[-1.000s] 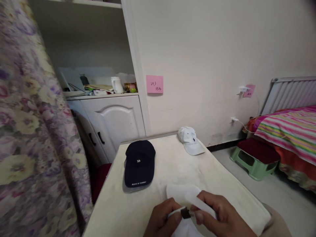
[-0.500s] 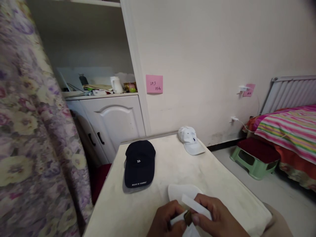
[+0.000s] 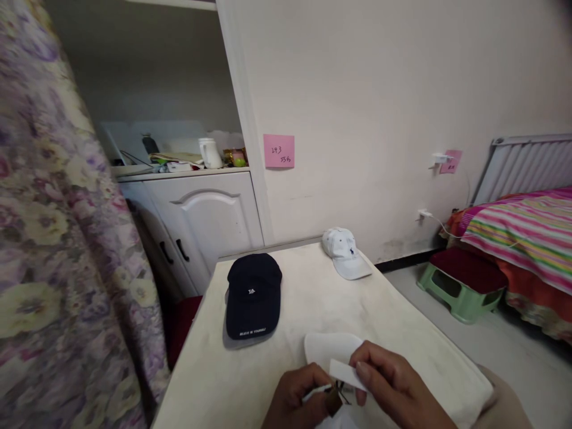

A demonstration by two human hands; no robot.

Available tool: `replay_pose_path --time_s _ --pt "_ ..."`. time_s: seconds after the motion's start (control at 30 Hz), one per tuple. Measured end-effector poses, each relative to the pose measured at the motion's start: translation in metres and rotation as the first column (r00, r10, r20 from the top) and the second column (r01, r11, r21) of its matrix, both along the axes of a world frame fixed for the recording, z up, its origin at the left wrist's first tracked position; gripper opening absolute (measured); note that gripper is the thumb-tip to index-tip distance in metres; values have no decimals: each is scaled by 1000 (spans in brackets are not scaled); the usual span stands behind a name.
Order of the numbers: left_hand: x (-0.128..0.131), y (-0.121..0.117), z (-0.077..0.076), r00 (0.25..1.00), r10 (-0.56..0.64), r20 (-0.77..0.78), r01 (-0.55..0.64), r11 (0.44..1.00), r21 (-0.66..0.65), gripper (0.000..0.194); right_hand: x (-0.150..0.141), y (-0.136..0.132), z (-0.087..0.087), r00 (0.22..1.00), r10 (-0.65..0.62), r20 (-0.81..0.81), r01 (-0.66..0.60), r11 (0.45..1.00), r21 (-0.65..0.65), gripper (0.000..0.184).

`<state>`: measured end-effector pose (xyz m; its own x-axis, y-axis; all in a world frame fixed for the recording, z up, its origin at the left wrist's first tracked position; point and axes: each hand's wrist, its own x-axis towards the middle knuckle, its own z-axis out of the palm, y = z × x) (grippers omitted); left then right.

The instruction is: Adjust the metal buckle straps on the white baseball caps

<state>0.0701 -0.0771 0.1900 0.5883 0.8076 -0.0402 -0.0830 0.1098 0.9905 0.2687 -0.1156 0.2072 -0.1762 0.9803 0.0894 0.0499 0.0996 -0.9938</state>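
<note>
A white cap (image 3: 328, 345) lies at the near edge of the table, its brim pointing away from me and much of it hidden by my hands. My left hand (image 3: 304, 396) is closed on the small brass-coloured buckle (image 3: 333, 400) of its back strap. Between the thumb and fingers of my right hand (image 3: 388, 378) is pinched the white strap (image 3: 343, 373), its loose end pointing left. Dark marks show just beside the buckle. A navy cap (image 3: 254, 298) with white lettering sits farther left, and a pale cap (image 3: 344, 253) with a small dark logo rests at the far right corner.
The table (image 3: 304, 298) with its cream cover stands against the wall. A floral curtain (image 3: 75, 238) hangs at left beside a white cabinet (image 3: 210, 220). On the right are a green stool (image 3: 465, 286) and a bed with a striped cover (image 3: 527, 223).
My right hand has shifted its grip along the strap toward its loose end. The strap and buckle have moved slightly apart, and dark marks now show between them. The other caps stay put.
</note>
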Motion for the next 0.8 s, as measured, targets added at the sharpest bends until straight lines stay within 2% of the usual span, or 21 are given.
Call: replay_pose_path --time_s 0.2,0.3,0.4,0.5,0.6,0.7,0.8 --pt "-4 5 -8 992 0 124 -5 999 34 32 -1 -4 9 998 30 51 -25 996 -91 44" --pt "-5 6 -9 983 -32 180 19 997 73 31 -5 -7 13 998 12 61 -10 999 -32 43" --pt "-9 7 -13 986 1 168 -17 995 95 28 -4 -10 20 993 32 116 -34 999 17 36" --pt "-13 10 -17 988 35 150 -51 993 109 24 -1 -15 34 960 60 273 -61 998 -6 23" --pt "-14 13 -19 986 17 165 -49 980 191 25 0 -18 51 936 46 348 -64 997 41 11" --pt "-12 16 -18 984 6 177 -57 956 287 27 0 -16 60 941 40 336 -84 989 120 19" --pt "-11 16 -18 984 3 180 -57 954 296 25 -3 -12 54 938 50 344 -106 983 148 26"
